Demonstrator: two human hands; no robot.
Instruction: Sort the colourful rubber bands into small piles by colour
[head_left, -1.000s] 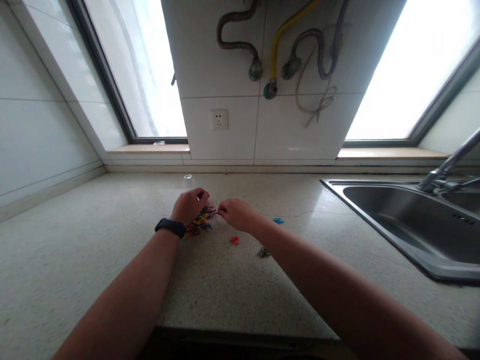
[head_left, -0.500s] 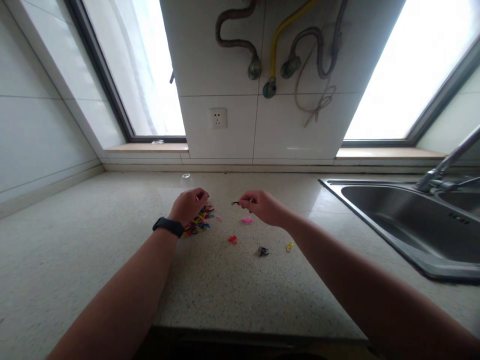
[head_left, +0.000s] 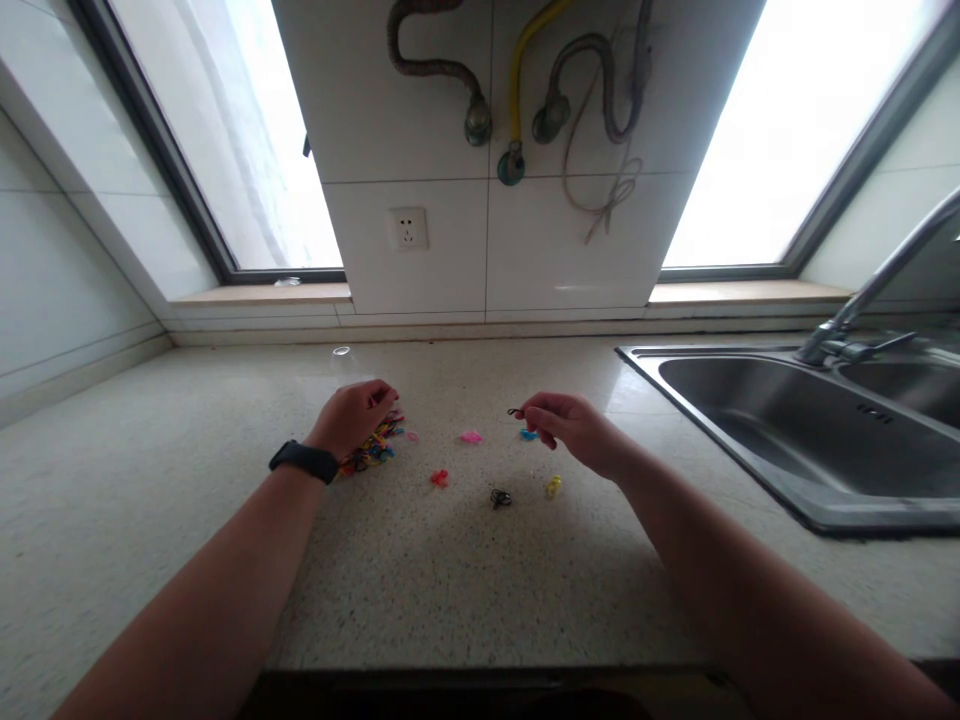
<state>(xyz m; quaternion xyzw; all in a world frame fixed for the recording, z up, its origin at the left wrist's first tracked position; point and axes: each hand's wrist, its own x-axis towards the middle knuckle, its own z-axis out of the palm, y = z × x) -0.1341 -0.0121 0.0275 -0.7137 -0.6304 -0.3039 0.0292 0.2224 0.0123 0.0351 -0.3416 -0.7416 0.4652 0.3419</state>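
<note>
My right hand (head_left: 571, 428) pinches a small black rubber band (head_left: 514, 411) between thumb and fingertips, above the counter. Just under those fingers lies a small blue bunch of bands (head_left: 529, 435). My left hand (head_left: 354, 418), with a dark band on the wrist, is over a mixed heap of coloured rubber bands (head_left: 375, 447); its fingers are curled closed, and what they hold, if anything, is hidden. Between the hands lie a pink bunch (head_left: 471, 437) and a lone pale pink band (head_left: 412, 436). Nearer to me are red bands (head_left: 439, 478), black bands (head_left: 500, 498) and yellow bands (head_left: 553, 486).
A clear cup (head_left: 342, 357) stands behind my left hand on the speckled counter (head_left: 420, 590). The steel sink (head_left: 720, 430) with its faucet (head_left: 832, 340) is at the right. A tiled wall with a socket (head_left: 409, 229) and hoses rises behind.
My right hand has moved right with the black band, away from the heap, and the blue bunch now shows. My left hand stays at the heap. The view has shifted slightly right.
</note>
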